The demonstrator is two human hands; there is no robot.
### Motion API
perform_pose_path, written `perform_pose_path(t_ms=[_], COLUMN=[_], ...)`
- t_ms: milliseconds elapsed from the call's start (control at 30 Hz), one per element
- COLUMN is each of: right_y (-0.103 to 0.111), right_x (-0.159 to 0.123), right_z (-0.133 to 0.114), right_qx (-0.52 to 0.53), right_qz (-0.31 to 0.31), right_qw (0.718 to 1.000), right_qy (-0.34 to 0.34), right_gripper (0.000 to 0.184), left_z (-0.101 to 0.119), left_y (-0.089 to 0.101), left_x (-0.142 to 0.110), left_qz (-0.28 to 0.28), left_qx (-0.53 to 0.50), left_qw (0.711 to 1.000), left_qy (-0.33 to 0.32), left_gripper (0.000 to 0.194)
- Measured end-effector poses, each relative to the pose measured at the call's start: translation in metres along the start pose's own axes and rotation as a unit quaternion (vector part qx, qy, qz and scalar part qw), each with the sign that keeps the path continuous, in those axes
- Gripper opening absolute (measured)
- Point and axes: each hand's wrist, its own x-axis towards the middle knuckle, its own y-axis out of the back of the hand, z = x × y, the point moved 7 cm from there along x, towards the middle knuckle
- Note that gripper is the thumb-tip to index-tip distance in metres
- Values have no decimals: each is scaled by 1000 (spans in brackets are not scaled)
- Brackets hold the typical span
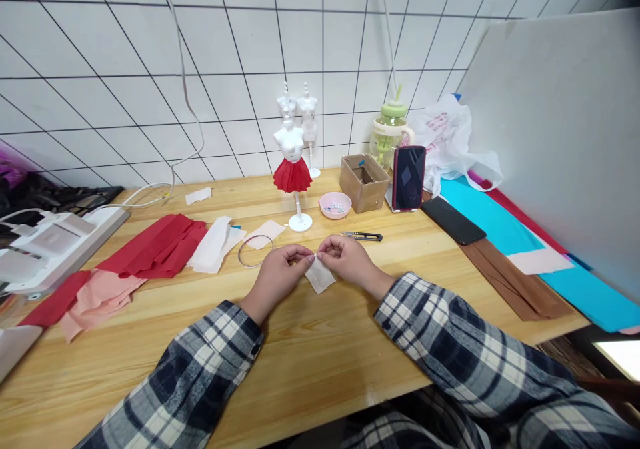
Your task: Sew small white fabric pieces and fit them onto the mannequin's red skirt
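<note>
A small piece of white crepe paper [320,278] hangs between my two hands, low over the wooden table. My left hand [284,270] pinches its upper left edge with thumb and forefinger. At its upper right edge, my right hand [349,260] grips it the same way, fingertips close to the left ones. Beyond my hands stands a white miniature dress form [289,141] wearing a pleated red paper skirt [293,175]. A pair of thread snips [363,236] lies just past my right hand. Near my left hand rests a thin wire ring [255,251].
Red crepe paper [155,244] and white sheets [216,245] lie at left, near a power strip [65,242]. A pink bowl of beads [335,205], a cardboard box [364,181], a propped phone [409,178] and a bottle [389,134] stand behind. Brown paper [515,279] lies right.
</note>
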Motion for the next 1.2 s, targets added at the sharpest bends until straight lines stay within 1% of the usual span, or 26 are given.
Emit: perform_pose_path(t_ms=[133,233,300,400,467,567,667,733,800,867,967,1067,1200], right_y=[2,7,8,8,7,5,5,7,9,9,6,6,9], right_x=[0,2,3,4,4,3,3,4,4,5,4,2,2], right_z=[2,12,17,14,8,0,-1,0,0,0,-2,-7,-10], right_qx=[13,62,105,111,73,-32,-120,-125,-104,-103,-160,-218,-241], right_qz=[11,33,33,12,-5,-19,-15,-7,1,-2,-15,-7,5], right_qw=[1000,996,991,992,997,999,992,991,993,993,985,971,964], right_qy=[-6,-51,-76,-62,-28,26,42,43,46,52,64,94,109], right_gripper=[13,21,25,21,16,14,13,15,19,21,17,9,7], left_z=[3,3,3,2,3,6,6,6,7,8,10,10,5], left_y=[2,3,4,5,4,2,1,1,2,3,3,1,1], left_x=[-1,0,1,1,1,0,1,1,2,3,4,3,4], left_qz=[14,19,22,19,13,8,0,0,8,16,16,9,-6], left_qx=[17,40,49,54,69,106,146,174,203,225,226,225,219], left_qw=[1000,998,998,998,997,992,986,980,973,966,964,964,969], left_qy=[-22,-34,-35,-30,-38,-64,-83,-93,-108,-125,-138,-139,-118], left_gripper=[25,23,22,22,21,20,19,18,16,14,14,15,24])
